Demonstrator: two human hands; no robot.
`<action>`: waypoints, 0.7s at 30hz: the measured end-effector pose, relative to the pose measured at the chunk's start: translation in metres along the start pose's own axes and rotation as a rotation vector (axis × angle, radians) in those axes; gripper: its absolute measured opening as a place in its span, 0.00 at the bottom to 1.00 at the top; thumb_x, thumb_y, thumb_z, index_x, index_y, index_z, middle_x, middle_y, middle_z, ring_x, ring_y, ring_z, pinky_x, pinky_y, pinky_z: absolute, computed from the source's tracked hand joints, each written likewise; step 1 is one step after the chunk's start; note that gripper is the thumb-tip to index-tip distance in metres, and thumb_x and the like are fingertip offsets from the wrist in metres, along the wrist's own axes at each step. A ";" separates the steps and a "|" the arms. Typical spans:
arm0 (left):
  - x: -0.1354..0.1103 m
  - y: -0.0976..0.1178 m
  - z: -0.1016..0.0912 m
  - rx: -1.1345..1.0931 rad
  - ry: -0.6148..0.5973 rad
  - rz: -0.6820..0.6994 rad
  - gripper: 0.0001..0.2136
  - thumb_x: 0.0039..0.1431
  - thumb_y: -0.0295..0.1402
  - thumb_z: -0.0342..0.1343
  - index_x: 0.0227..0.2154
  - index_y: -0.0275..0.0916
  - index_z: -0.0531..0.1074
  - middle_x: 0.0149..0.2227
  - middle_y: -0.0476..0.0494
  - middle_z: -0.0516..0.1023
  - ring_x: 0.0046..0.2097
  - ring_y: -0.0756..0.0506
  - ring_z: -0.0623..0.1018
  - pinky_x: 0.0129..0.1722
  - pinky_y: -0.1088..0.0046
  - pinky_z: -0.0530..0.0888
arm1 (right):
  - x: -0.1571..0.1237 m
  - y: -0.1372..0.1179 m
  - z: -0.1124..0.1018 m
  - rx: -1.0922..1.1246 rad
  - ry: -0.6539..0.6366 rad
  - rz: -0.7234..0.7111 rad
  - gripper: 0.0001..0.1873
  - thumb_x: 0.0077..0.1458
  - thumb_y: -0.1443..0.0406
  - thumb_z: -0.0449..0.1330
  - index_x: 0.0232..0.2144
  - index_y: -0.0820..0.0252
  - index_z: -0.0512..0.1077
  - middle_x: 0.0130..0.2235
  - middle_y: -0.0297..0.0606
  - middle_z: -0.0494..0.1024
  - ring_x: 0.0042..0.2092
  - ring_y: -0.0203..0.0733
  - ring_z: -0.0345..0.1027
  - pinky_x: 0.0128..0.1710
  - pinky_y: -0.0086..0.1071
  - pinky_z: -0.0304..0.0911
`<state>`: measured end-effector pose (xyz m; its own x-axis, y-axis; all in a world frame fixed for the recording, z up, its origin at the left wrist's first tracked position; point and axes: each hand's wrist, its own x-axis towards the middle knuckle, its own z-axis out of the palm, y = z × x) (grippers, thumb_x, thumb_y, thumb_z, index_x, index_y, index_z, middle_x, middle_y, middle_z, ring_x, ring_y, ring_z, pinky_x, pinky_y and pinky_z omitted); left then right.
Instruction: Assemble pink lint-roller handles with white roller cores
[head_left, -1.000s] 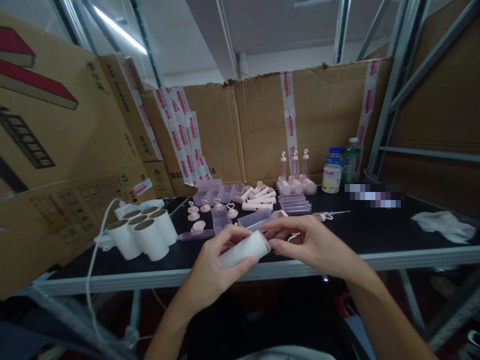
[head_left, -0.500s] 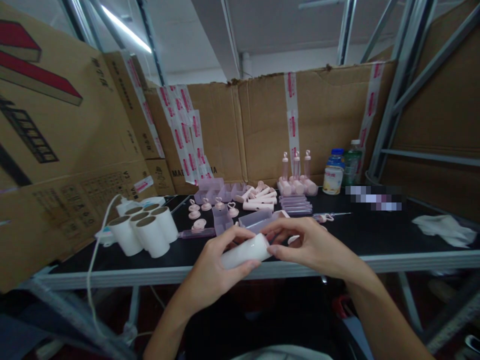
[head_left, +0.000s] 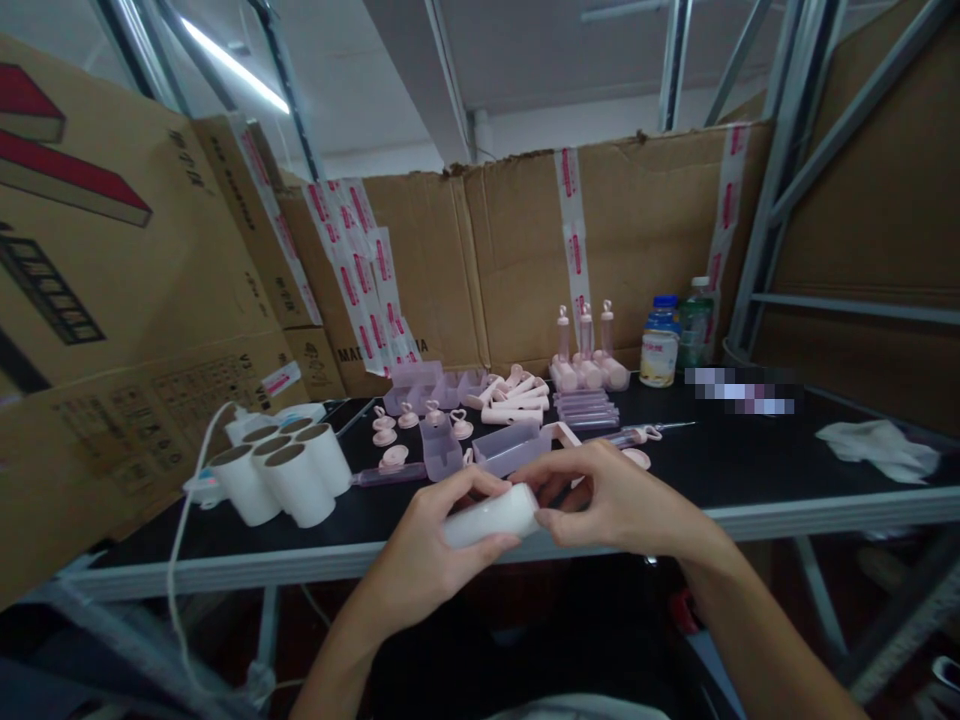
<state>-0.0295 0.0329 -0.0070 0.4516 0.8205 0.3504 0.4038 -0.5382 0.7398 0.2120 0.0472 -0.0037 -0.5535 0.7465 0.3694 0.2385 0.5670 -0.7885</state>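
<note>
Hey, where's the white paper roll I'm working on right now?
The white paper roll is low in the head view's centre, held between left hand and right hand, above the black table's front edge.

White roll point(head_left: 491, 517) smooth paper; table point(head_left: 750, 465) matt black (cardboard boxes point(head_left: 517, 260) rough).

Your view is dim and soft overall; the brightest source is a ceiling strip light point(head_left: 234, 66) at upper left, blown out to a white streak. The black tabletop point(head_left: 750, 465) swallows detail, and under it all is shadow. Straight shelf posts bow toward the edges. A pixelated patch point(head_left: 740, 390) hides something, perhaps a label.
</note>
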 end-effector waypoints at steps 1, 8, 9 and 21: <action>0.000 -0.001 0.000 -0.008 -0.003 -0.002 0.12 0.59 0.36 0.67 0.44 0.40 0.76 0.45 0.45 0.80 0.47 0.42 0.79 0.50 0.66 0.72 | 0.001 0.000 0.000 0.003 0.006 0.001 0.22 0.52 0.68 0.65 0.51 0.55 0.82 0.39 0.34 0.85 0.36 0.38 0.77 0.35 0.26 0.70; 0.000 -0.002 -0.005 -0.079 -0.033 -0.038 0.15 0.60 0.40 0.67 0.46 0.41 0.76 0.46 0.44 0.81 0.48 0.41 0.80 0.50 0.66 0.73 | 0.003 -0.004 0.002 0.008 0.020 -0.017 0.19 0.54 0.67 0.64 0.49 0.56 0.83 0.38 0.35 0.86 0.37 0.38 0.77 0.34 0.26 0.70; 0.000 -0.001 -0.006 -0.074 -0.035 -0.040 0.15 0.60 0.40 0.67 0.46 0.41 0.76 0.46 0.44 0.81 0.48 0.41 0.80 0.51 0.66 0.73 | 0.003 -0.004 0.002 0.013 0.017 -0.016 0.19 0.54 0.67 0.64 0.49 0.56 0.83 0.38 0.35 0.86 0.37 0.38 0.77 0.34 0.26 0.70; 0.003 -0.003 -0.011 -0.190 0.100 0.002 0.22 0.63 0.38 0.65 0.59 0.44 0.72 0.57 0.41 0.79 0.58 0.41 0.77 0.60 0.67 0.71 | 0.001 -0.007 -0.003 0.178 0.197 0.007 0.13 0.53 0.68 0.66 0.44 0.60 0.76 0.42 0.38 0.84 0.41 0.41 0.81 0.37 0.28 0.75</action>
<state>-0.0384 0.0390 -0.0021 0.3674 0.8398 0.3998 0.2413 -0.5012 0.8310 0.2117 0.0451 0.0036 -0.3822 0.8133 0.4387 0.0879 0.5046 -0.8589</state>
